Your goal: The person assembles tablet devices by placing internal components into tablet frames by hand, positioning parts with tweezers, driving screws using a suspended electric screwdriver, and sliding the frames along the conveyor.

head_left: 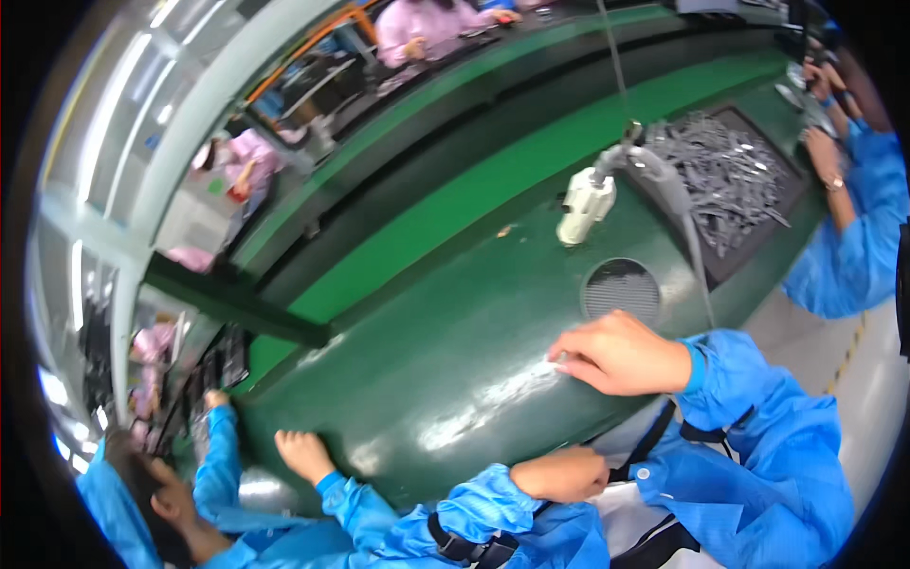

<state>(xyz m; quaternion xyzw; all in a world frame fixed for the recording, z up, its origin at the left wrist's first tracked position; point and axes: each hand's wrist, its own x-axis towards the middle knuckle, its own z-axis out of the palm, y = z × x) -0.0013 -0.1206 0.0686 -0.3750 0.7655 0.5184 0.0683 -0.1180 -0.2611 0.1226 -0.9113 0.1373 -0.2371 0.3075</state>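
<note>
The right hand [624, 355] curls with fingertips nearly together over the green bench [445, 327], near the round dark disc [621, 294]. The left hand [567, 474] bends loosely by the body; whether either holds anything, I cannot tell.

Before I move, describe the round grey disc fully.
The disc is round and grey, with fine parallel lines across it and a dark rim. Its material is unclear, as is whether it lies on the green table or sits set into it. The right hand overlaps its near edge in view; contact cannot be told.
</note>
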